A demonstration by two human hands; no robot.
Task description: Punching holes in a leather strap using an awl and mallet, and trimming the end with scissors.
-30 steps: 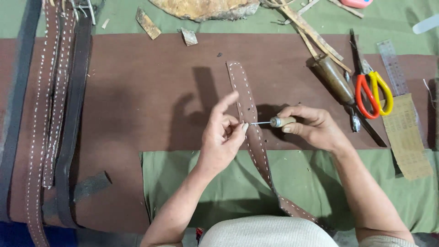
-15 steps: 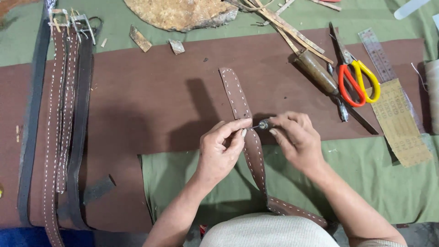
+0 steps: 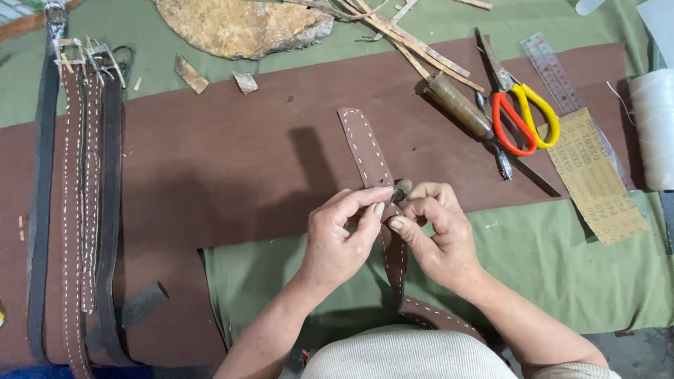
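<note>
A brown leather strap point(image 3: 365, 151) with white stitching along both edges runs from the middle of the worktop point(image 3: 210, 168) down toward the person, passing between both hands and curving off to the right near the lap. The left hand point(image 3: 342, 238) is closed on the strap from the left side, thumb and forefinger pinching its edge just where the hands meet. The right hand point(image 3: 437, 235) sits directly to the right of the strap, fingers curled shut around a small tool point(image 3: 401, 189) whose rounded handle end peeks out above the knuckles; its working tip is hidden between the fingers, so the exact point of contact with the strap cannot be told. The two hands nearly touch, with the strap lying under and between them. To the upper right, well apart from the hands, lie scissors point(image 3: 523, 116) with red and yellow handles, a wooden-handled tool point(image 3: 460, 109), a clear ruler point(image 3: 554, 70) and a sheet of sandpaper point(image 3: 597, 175). Along the left edge of the worktop lie several finished straps point(image 3: 88, 203) with buckles, side by side. A rough piece of hide point(image 3: 242, 27) rests at the top.
</note>
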